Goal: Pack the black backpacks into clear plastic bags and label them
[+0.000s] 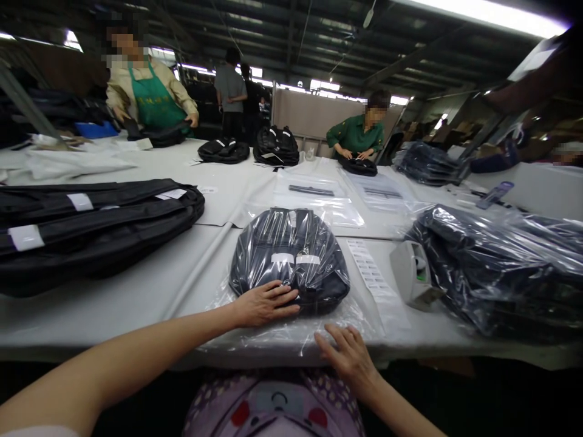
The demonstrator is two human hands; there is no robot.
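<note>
Your right hand lies flat at the near edge of the table, fingers spread and extended, pressing the loose open end of the clear plastic bag; it grips nothing. Just beyond it, your left hand rests palm down with fingers stretched out and slightly parted on the near edge of the black backpack, through the plastic, holding nothing closed.

The backpack sits inside that clear bag in the middle of the table in front of you, with two white labels on its front. To its right lies a white strip of printed stickers, then a white tape dispenser, touching a heap of bagged black backpacks. To your left a stack of unbagged black bags lies flat.

Farther back, empty clear bags are spread on the table. At the far side, a person in a green apron and a person in a green shirt each handle black bags, with more black backpacks between them.
</note>
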